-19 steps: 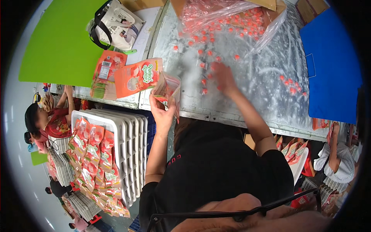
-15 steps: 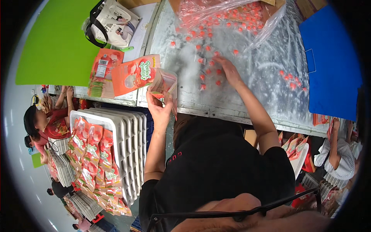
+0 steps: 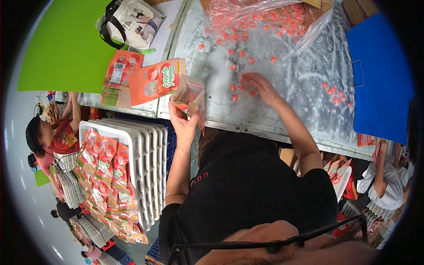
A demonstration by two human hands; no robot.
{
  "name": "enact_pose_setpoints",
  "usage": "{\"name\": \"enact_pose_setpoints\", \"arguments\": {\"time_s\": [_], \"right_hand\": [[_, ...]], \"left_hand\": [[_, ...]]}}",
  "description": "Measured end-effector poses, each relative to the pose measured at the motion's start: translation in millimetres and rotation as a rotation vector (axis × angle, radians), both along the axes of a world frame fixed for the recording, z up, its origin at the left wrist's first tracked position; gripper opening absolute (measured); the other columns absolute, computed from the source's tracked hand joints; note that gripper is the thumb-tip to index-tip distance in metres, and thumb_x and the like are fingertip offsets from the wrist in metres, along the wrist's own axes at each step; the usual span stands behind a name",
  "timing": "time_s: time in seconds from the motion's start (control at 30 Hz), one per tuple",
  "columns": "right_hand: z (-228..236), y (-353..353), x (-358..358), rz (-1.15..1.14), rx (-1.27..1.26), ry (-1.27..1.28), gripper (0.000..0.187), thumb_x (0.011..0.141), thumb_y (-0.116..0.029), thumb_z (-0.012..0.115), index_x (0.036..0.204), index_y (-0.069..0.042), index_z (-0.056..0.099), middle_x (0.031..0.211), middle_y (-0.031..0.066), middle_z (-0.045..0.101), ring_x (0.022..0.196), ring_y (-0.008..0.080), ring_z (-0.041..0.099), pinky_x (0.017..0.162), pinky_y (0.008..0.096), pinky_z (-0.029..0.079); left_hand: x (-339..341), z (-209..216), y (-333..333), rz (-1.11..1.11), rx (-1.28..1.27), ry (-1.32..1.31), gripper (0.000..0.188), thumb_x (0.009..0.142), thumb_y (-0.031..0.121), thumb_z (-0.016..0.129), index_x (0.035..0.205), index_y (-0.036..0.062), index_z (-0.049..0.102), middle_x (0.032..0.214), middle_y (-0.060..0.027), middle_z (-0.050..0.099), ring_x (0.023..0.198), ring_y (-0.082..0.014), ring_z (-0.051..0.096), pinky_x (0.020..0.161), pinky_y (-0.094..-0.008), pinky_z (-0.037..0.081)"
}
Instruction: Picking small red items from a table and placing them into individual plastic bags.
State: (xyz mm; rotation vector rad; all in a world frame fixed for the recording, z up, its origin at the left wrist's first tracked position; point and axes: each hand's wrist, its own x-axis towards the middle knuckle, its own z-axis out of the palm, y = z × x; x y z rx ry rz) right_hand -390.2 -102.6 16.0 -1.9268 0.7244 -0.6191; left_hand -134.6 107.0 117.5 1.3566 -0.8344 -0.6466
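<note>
Red wrapped sweets (image 3: 235,98), apparently at the gathering step, beside an open pouch (image 3: 198,104).
Near the front edge of the worktop (image 3: 320,117), the left hand (image 3: 184,126) holds the pouch; the right hand (image 3: 263,89) curls loosely at the sweets, its grip uncertain. The next move seems to call for a clean pinch. Bare surface lies rightward, toward a blue panel (image 3: 380,79); clear plastic liner (image 3: 316,33) limits the far side.

Metal table (image 3: 313,106), grey floor (image 3: 138,251), bright lights (image 3: 58,253)
</note>
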Motion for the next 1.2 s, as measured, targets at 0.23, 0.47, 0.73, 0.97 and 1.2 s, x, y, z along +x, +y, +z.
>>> {"name": "enact_pose_setpoints", "arguments": {"time_s": [0.23, 0.47, 0.73, 0.97, 1.2], "right_hand": [[15.8, 20.7, 12.2, 0.088, -0.531, 0.309, 0.065, 0.09, -0.045, 0.072, 0.147, -0.018, 0.057, 0.153, 0.0117, 0.051, 0.148, 0.0392, 0.037, 0.123, 0.0533, 0.028], [-9.1, 46.6, 40.7, 0.063, -0.699, 0.26, 0.044, 0.088, -0.035, 0.077, 0.127, -0.018, 0.069, 0.136, 0.0063, 0.06, 0.129, 0.0344, 0.052, 0.107, 0.0524, 0.042], [16.3, 29.7, 40.3, -0.34, 0.307, -0.356, 0.014, 0.098, -0.019, 0.071, 0.107, -0.009, 0.069, 0.089, 0.0009, 0.063, 0.07, 0.0121, 0.054, 0.063, 0.0296, 0.046], [113.2, 61.8, 92.3, -0.263, 0.59, -0.994, 0.014, 0.104, -0.018, 0.067, 0.103, -0.004, 0.066, 0.09, 0.0013, 0.062, 0.08, 0.0071, 0.056, 0.072, 0.0258, 0.048], [121.0, 74.0, 93.6, -0.238, 0.232, -0.778, 0.008, 0.098, -0.009, 0.069, 0.103, -0.003, 0.068, 0.104, 0.0046, 0.068, 0.097, 0.0122, 0.064, 0.087, 0.0293, 0.052]], "left_hand": [[-3.4, -0.4, -2.3, 0.011, 0.002, -0.052, 0.068, 0.083, -0.01, 0.068, 0.145, 0.0006, 0.042, 0.132, -0.0103, 0.058, 0.119, -0.0175, 0.057, 0.104, -0.0328, 0.046], [-10.7, -3.1, -11.9, -0.047, 0.045, -0.318, 0.07, 0.079, -0.01, 0.069, 0.146, -0.0018, 0.046, 0.136, -0.0142, 0.058, 0.124, -0.0206, 0.057, 0.107, -0.0352, 0.046], [-16.9, -8.1, -19.2, -0.134, 0.058, -0.619, 0.079, 0.073, -0.009, 0.077, 0.145, 0.002, 0.048, 0.15, -0.0201, 0.054, 0.134, -0.0315, 0.058, 0.109, -0.0404, 0.048], [-34.5, -8.1, -28.1, -0.172, 0.084, -0.591, 0.081, 0.072, -0.01, 0.08, 0.146, 0.0022, 0.047, 0.149, -0.0197, 0.055, 0.133, -0.0332, 0.058, 0.104, -0.0382, 0.054], [-36.3, -6.1, -30.8, -0.134, 0.061, -0.629, 0.076, 0.075, -0.008, 0.077, 0.145, -0.0002, 0.048, 0.14, -0.0203, 0.061, 0.128, -0.0307, 0.062, 0.101, -0.0374, 0.054]]}}
